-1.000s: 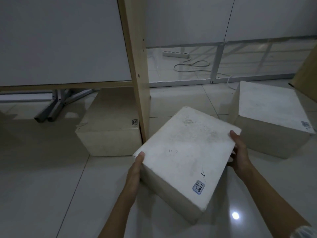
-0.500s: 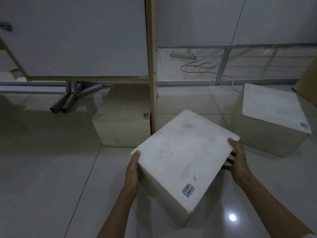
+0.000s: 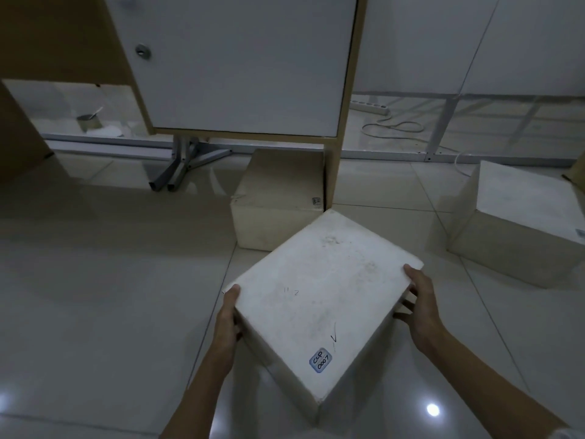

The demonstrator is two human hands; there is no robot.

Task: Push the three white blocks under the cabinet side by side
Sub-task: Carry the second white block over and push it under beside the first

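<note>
white block held cornerwise in front of the cabinet gap

the near white block [image 3: 319, 299] sits on the glossy tiled floor [image 3: 110, 296], turned so one corner points at the cabinet [image 3: 247, 64] and the opposite corner at the person. the left hand [image 3: 228, 318] presses its left face, the right hand [image 3: 418, 299] wraps its right corner, both clasping it. a second block [image 3: 278, 198] lies just ahead, partly under the cabinet beside the wooden side panel [image 3: 340, 147]. the third block [image 3: 519, 213] stands well apart to the right. the free gap lies ahead and left, so the held block probably needs squaring first. surfaces look chalky, matte, sharp-edged; a small label [image 3: 320, 360] marks the top.
</note>
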